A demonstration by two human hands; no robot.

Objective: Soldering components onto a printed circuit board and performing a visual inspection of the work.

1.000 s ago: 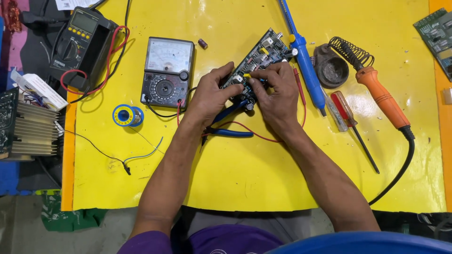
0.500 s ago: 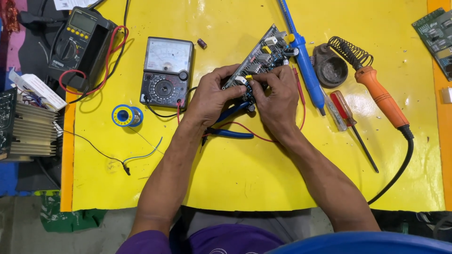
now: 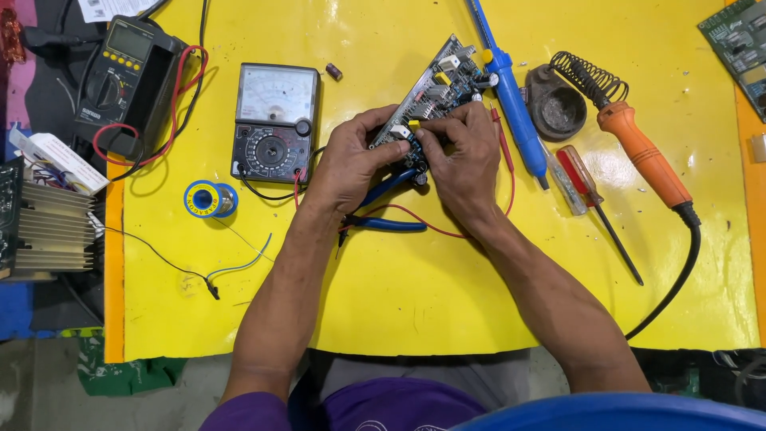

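Observation:
Both my hands meet on a long circuit board (image 3: 437,84) with white and yellow parts, held tilted above the yellow table (image 3: 415,295). My left hand (image 3: 351,164) grips the board's near end from the left. My right hand (image 3: 461,152) pinches the same end from the right, fingertips on a small component. Blue-handled pliers (image 3: 387,223) lie under my hands, partly hidden. Thin red test leads (image 3: 447,231) run beneath my right wrist.
An analog multimeter (image 3: 275,120) and a black digital meter (image 3: 128,76) lie at the left. A solder spool (image 3: 209,198) lies near them. Right of the board are a blue desoldering pump (image 3: 511,96), a red screwdriver (image 3: 594,199), and an orange soldering iron (image 3: 642,156). A heat sink (image 3: 44,231) is far left.
My hands have shifted slightly on the board's near end, and my right fingertips have moved up onto its component side. The board stays in about the same place.

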